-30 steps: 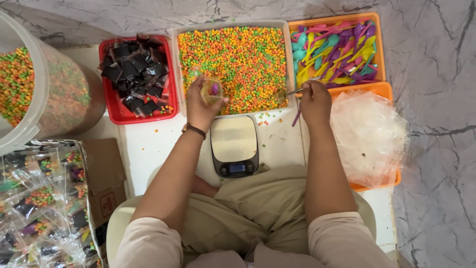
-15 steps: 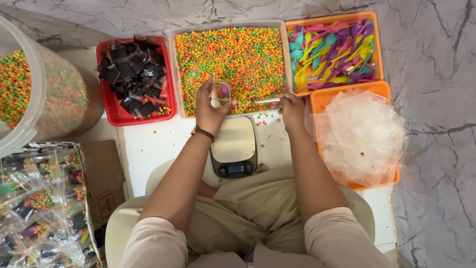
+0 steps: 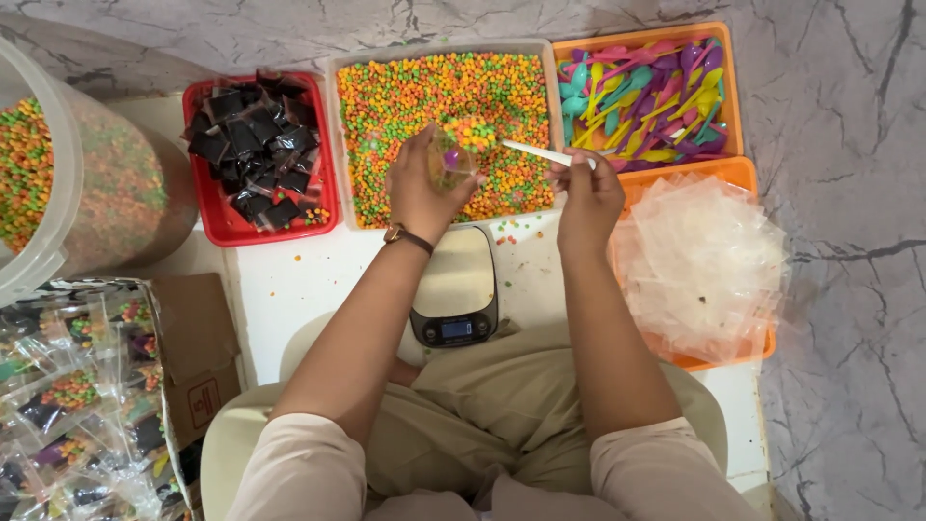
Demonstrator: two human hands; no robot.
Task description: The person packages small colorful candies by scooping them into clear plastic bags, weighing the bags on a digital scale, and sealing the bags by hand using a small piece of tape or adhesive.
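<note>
1. Starting at the far left, we see a big clear tub (image 3: 58, 174) of orange and green candy beads, and below it a heap of filled clear packets (image 3: 72, 405) beside a cardboard box (image 3: 198, 357).
2. Moving right, a red tray (image 3: 258, 159) holds small black sachets, well apart from either hand.
3. At the centre, a clear tray (image 3: 439, 125) is full of the same orange and green beads, and our left hand (image 3: 422, 188) hovers over it, fingers closed around a small clear pouch (image 3: 453, 159) held mouth up; a purple piece shows inside it.
4. Our right hand (image 3: 588, 193) is pinched on a white scoop (image 3: 535, 151) whose loaded tip (image 3: 475, 130) sits at the pouch mouth, so both hands are clamped, each on its own thing, and close together.
5. We judge the step in hand to be filling the pouch with beads from the scoop.
6. Below the hands a small digital scale (image 3: 455, 289) sits bare on the white table (image 3: 289, 280), with a few stray beads near it.
7. Further right, an orange tray (image 3: 733, 92) holds coloured plastic spoons, and another orange tray (image 3: 743, 174) holds a stack of empty clear pouches.
8. As we read it, the next move calls for tipping the scoop cleanly while the pouch mouth stays open and level, so nothing spills.
</note>
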